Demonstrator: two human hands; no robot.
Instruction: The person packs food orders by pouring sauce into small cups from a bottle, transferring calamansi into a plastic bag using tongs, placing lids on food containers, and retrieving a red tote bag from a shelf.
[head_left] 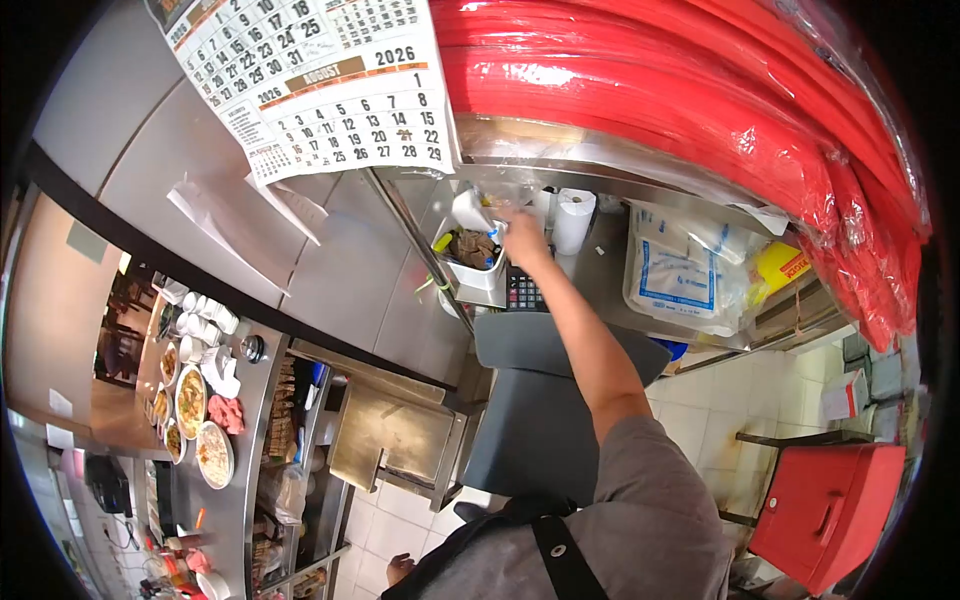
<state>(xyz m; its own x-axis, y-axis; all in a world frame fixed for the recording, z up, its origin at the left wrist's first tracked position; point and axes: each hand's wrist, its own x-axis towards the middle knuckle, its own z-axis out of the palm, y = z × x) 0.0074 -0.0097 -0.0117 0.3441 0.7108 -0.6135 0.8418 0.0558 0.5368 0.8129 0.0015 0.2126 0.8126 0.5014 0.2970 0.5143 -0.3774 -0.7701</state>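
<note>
At the bottom of the frame, the left hand (400, 568) hangs with fingers loosely curled; whether it holds anything I cannot tell. A gray chair (530, 425) stands mid-frame, its back close against the front edge of a metal surface (595, 275). There, at centre, a calculator (524, 292) lies beside a white bin (474, 278) containing a crumpled brown item (472, 250). The right hand (522, 238) is at the bin's upper right, by a white item (468, 211); its grip is unclear. Bare surface separates the paper towel roll (573, 222) from a clear bag of packets (675, 275), right of centre. A metal post (420, 245) borders the bin's left; a shelf edge (620, 183) runs above.
</note>
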